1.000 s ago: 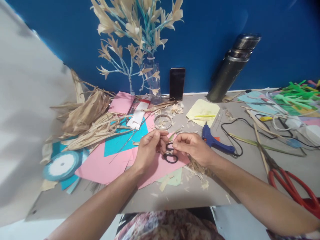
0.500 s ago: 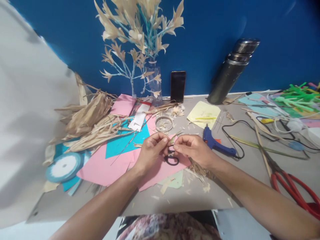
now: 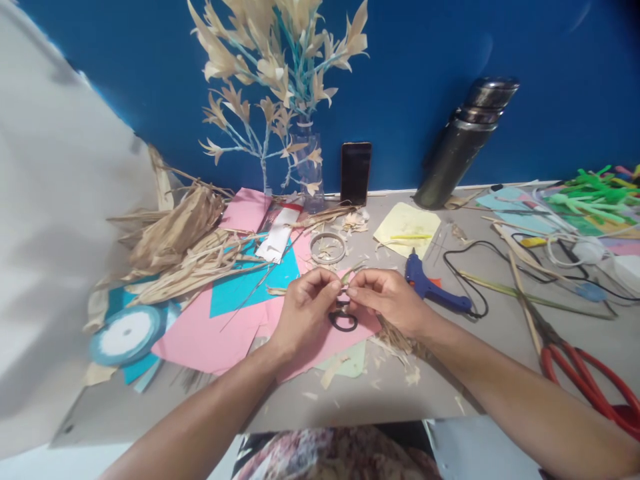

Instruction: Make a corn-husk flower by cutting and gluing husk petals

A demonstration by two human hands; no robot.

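Thumb and fingers of my left hand (image 3: 309,303) are pinched together, almost touching those of my right hand (image 3: 384,299), which is closed the same way. Between the fingertips shows a small greenish strip of dried husk (image 3: 345,278), its lower part hidden by the fingers. Just below, small scissors with black handles (image 3: 343,323) lie on pink paper (image 3: 305,357), partly covered by the hands. A roll of tape (image 3: 313,250) is beyond my left hand. To the right of my right hand lies a blue glue gun (image 3: 434,289).
Dried husks (image 3: 175,230) and a ribbon spool (image 3: 127,335) lie at left. Husk flowers stand in a clear bottle (image 3: 309,163) beside a phone (image 3: 355,175). A dark flask (image 3: 460,143) leans on the blue wall. Large red-handled scissors (image 3: 575,367) lie at right, near a cable.
The left thumb and fingers have shifted slightly around the greenish strip. My right hand stays almost still, and the things on the table have not moved.
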